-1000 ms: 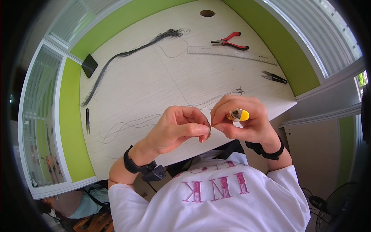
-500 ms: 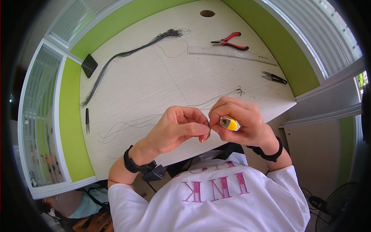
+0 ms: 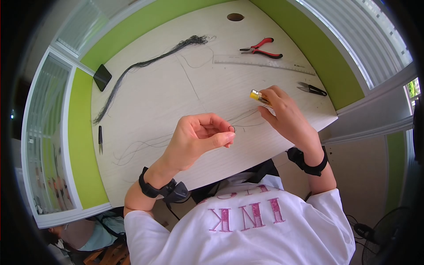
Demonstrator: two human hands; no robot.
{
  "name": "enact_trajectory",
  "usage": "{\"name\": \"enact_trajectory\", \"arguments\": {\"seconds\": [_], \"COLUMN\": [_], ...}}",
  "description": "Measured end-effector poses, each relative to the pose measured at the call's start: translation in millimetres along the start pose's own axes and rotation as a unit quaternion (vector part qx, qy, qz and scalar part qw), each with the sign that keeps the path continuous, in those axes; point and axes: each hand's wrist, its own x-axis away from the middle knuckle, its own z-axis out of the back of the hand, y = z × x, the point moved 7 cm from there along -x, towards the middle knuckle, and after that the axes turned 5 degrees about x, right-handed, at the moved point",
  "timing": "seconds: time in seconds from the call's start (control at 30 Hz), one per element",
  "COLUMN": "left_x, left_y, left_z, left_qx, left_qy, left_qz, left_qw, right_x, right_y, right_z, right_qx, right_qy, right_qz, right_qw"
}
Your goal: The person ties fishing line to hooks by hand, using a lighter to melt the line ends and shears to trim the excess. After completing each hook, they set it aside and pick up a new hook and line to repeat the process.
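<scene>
My left hand (image 3: 201, 137) is pinched shut on a small dark fish hook (image 3: 232, 128), whose curved bend shows above the thumb tip. My right hand (image 3: 287, 112) is up and to the right, its fingers closed over a yellow lighter (image 3: 255, 95) with a metal top pointing left. Thin fishing lines (image 3: 145, 143) lie across the table behind both hands. Their right ends are covered by my right hand.
Across the back of the table (image 3: 154, 92) lie a bundle of dark line (image 3: 145, 63), red-handled pliers (image 3: 263, 48) and a clear ruler (image 3: 265, 63). Black thread snips (image 3: 312, 88) lie right, another pair (image 3: 100, 139) left. A phone (image 3: 102, 78) leans on the green partition (image 3: 86, 145).
My right hand has moved away from my left, up and to the right, with the lighter now turned sideways. My left hand has shifted slightly left, still pinching the hook.
</scene>
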Motion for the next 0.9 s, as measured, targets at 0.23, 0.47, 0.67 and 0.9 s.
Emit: {"name": "enact_trajectory", "arguments": {"seconds": [0.23,0.47,0.67,0.9], "left_x": [-1.4,-1.8,0.4,-2.0], "left_y": [-2.8,-14.7,-20.2,-13.8], "left_z": [0.6,-4.0,-7.8,-2.1], "left_qx": [-0.01,0.077,0.122,0.047], "left_qy": [0.018,-0.057,-0.094,-0.012], "left_qz": [0.009,0.081,0.127,0.123], "left_qw": [1.0,0.992,0.98,0.991], "right_x": [-2.8,6.8,9.0,10.6], "right_y": [12.6,-52.8,-65.8,-67.6], "right_z": [-4.2,29.0,30.5,35.9], "right_qx": [0.026,-0.241,-0.176,-0.081], "right_qy": [0.076,0.093,0.119,0.134], "right_qz": [0.008,0.175,0.3,0.301], "right_qw": [0.997,0.95,0.93,0.941]}}
